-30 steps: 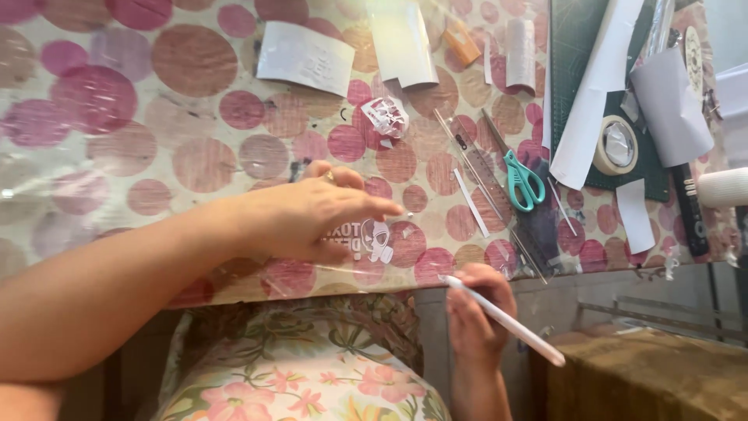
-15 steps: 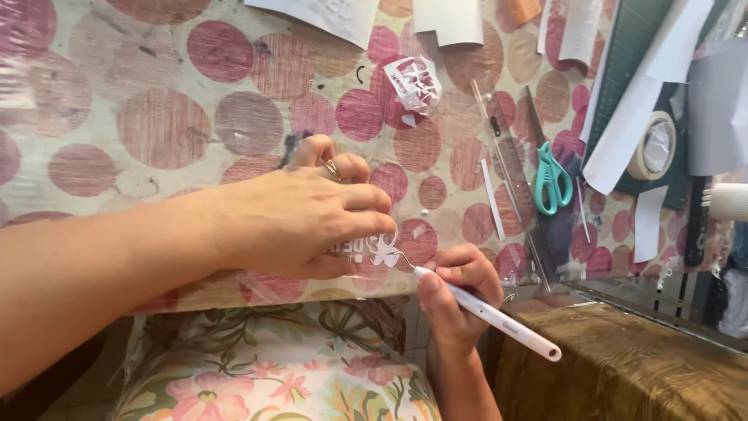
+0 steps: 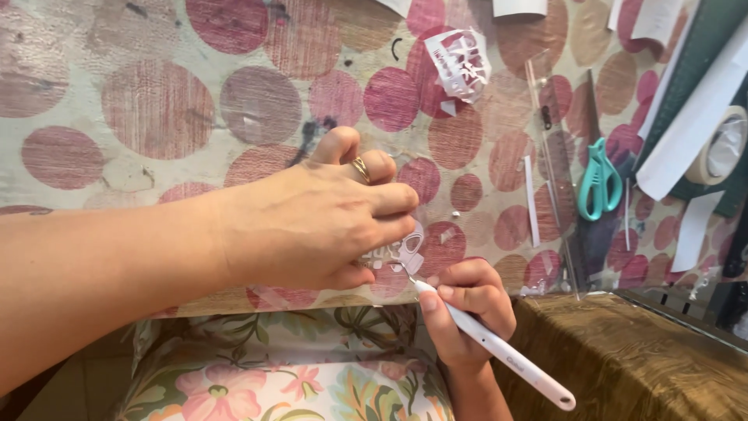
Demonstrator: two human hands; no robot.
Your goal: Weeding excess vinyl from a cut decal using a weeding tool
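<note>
My left hand (image 3: 312,218), with a gold ring on one finger, lies flat on a clear sheet carrying a white cut-out sticker design (image 3: 401,253) near the table's front edge, its fingers pressing the sheet down. My right hand (image 3: 467,312) grips a white pen-shaped weeding tool (image 3: 499,355) like a pencil. The tool's metal tip touches the lower edge of the white design, just under my left fingertips. Most of the design is hidden by my left hand.
The table wears a cloth with pink and brown dots (image 3: 156,101). A crumpled white vinyl scrap (image 3: 461,62) lies at the back, a clear ruler (image 3: 555,164) and teal scissors (image 3: 600,179) to the right, a tape roll (image 3: 725,148) and white paper strips at far right. A floral cushion (image 3: 273,374) sits below.
The view has closed in on the hands. My right hand has brought the tool up from below the table edge until its tip meets the design under my left fingers.
</note>
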